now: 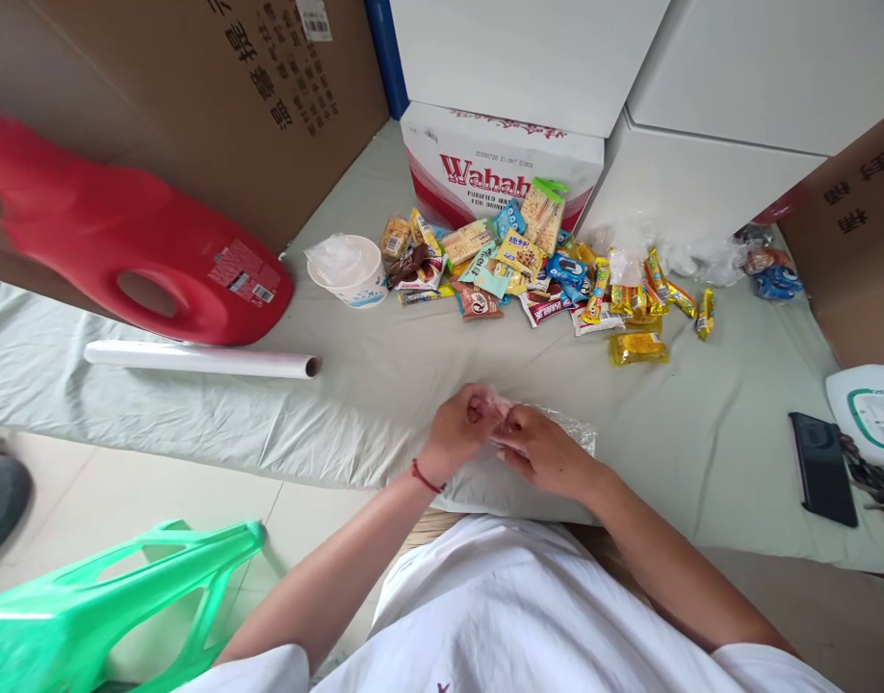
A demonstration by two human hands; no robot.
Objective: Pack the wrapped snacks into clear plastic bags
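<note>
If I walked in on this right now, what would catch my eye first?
Probably the big red jug lying on its side at far left, against a cardboard box. Next, the bright heap of snack packets spread on the pale sheet before the Wahaha carton. Nearer, the left hand and right hand meet over a clear plastic wrapper.

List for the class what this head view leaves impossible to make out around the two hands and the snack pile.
- Clear wrapped item: head view, mostly covered by the left hand and right hand; contents unreadable.
- Snack pile: packet labels too small.
- Red object: blurred, cut off by the left edge.
- White container: cut off by the right edge.
- Phone: screen dark.
</note>
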